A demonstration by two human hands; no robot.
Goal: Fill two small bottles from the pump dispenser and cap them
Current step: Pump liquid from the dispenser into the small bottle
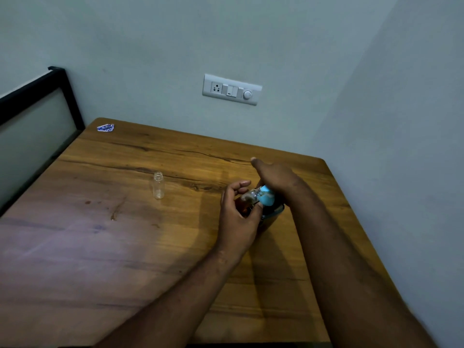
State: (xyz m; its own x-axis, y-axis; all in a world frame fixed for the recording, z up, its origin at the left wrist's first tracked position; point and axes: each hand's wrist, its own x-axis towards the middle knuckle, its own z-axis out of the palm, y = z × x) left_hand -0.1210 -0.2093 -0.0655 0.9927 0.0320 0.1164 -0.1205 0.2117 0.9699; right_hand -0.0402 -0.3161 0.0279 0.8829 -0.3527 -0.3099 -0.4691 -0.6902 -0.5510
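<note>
Two hands met nr table's [105, 242] right edge: left hand [238, 217] gripped small bottle [248, 197] at blue pump dispenser [266, 198]; right hand [275, 175], fingers straight, pressed pump. 2nd bottle [158, 185] stood uncapped mid-table.

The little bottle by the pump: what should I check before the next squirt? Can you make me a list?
1. Small bottle held firmly: ok, the left hand grips it by the pump.
2. Bottle mouth under the blue pump head: cannot tell, fingers hide the spout.
3. Right hand on the pump: ok, it rests on top, fingers straight.
4. Dispenser standing steady on the table: cannot tell, the hands cover most of it.
5. Second bottle ready: ok, upright, uncapped, looks empty, apart from the hands.
6. Caps within reach: not ok, none in view.
</note>
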